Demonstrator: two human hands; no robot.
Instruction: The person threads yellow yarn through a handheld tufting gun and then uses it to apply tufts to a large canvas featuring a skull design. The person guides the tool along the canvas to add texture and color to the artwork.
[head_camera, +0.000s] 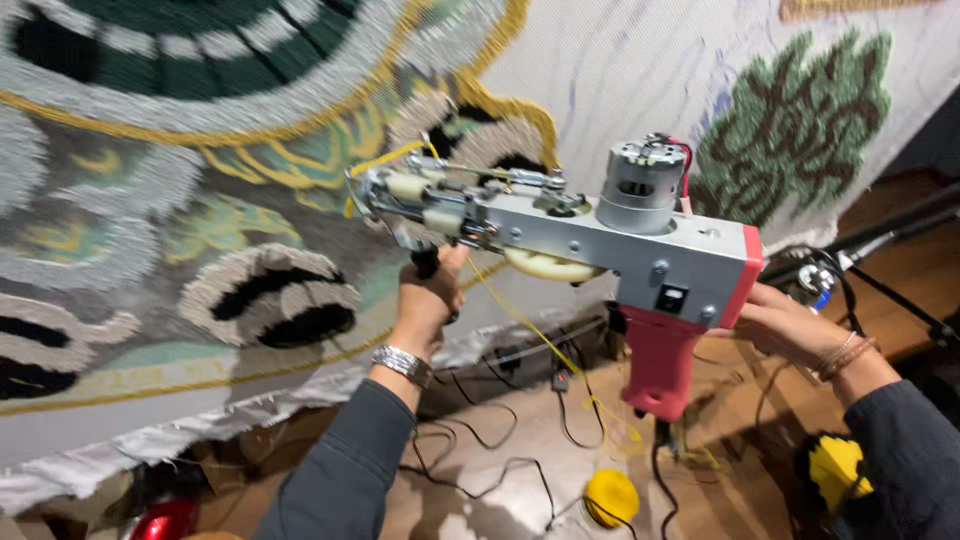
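Nearest, lower frame: a yellow yarn ball (611, 496) lies on the floor (500, 430) among black cables (480, 440); its strand rises to the tool, free to feed. Mid frame, centre right: both hands support the tufting gun (600, 235). The right hand (775, 320) is pressed to the red rear end; whether its fingers wrap the grip, I cannot tell. The left hand (430, 290) is clamped on the black front handle, steadying the needle end. Beyond, filling the upper left: the stretched tufted cloth (200, 180), which the needle meets squarely
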